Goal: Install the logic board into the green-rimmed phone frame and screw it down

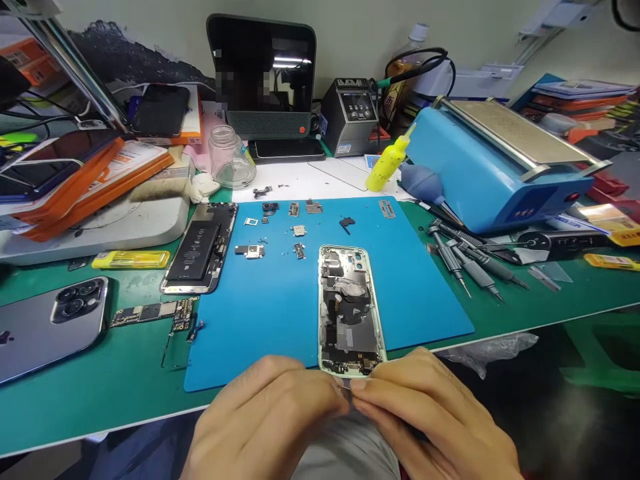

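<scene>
Head view: at six o'clock the left hand (265, 420) and right hand (435, 420) meet fingertip to fingertip, pinching a small thin dark part (349, 392) between them; it is too small to identify. Both grips are narrow, closed on that part, held just below the bottom edge of the opened phone (350, 310), probably to keep it steady close to the eyes. The phone lies face-open at the centre of the blue mat (280, 307), its insides up. Toward eleven o'clock small brackets and screws (297, 230) are spread apart on the mat, likely so each stays findable. At nine o'clock a second opened phone with battery (200, 248) rests across the mat's edge. At three o'clock lie the screwdrivers (465, 257), within the right hand's reach.
</scene>
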Demonstrator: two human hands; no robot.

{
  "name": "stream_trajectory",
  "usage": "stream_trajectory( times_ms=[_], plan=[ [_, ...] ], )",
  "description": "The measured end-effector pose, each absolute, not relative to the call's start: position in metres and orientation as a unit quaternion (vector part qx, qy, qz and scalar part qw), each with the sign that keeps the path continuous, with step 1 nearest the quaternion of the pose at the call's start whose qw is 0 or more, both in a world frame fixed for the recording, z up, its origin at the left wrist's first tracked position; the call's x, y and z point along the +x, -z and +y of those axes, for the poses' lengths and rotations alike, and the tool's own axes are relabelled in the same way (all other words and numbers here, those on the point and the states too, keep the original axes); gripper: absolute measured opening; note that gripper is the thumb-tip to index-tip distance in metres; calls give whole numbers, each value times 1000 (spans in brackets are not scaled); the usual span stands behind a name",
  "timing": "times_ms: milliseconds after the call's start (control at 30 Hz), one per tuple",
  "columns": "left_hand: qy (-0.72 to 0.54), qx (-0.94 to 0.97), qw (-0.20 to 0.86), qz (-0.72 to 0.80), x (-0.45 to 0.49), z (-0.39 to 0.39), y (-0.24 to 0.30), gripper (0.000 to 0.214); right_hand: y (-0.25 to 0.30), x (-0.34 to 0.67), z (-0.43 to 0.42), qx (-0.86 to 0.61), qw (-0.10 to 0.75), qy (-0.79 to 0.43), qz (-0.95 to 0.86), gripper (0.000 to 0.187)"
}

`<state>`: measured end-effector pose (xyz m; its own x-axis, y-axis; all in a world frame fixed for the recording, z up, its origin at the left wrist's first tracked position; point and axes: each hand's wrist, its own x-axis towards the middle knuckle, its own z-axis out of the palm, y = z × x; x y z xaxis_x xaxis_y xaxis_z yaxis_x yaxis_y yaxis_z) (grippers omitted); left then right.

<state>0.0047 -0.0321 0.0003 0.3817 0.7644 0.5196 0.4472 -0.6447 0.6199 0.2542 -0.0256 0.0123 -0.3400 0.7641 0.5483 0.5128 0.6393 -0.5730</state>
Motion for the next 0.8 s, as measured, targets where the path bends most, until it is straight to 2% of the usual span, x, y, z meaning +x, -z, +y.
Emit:
stream_trajectory(
  times_ms=[100,300,733,800],
  plan=[
    [-404,806,169,397,0,-33,1,19,-15,259,-17,-397,408,-142,-810,26],
    [-328,822,36,464,-15,-32,3,14,-16,266,-6,-417,372,-120,-820,23],
    [-330,840,74,424,-12,-37,4,30,-23,259,3,-419,341,-144,-829,21],
    [-317,846,72,422,-12,-38,4,44,-23,260,4,-419,334,-148,-831,21]
  ],
)
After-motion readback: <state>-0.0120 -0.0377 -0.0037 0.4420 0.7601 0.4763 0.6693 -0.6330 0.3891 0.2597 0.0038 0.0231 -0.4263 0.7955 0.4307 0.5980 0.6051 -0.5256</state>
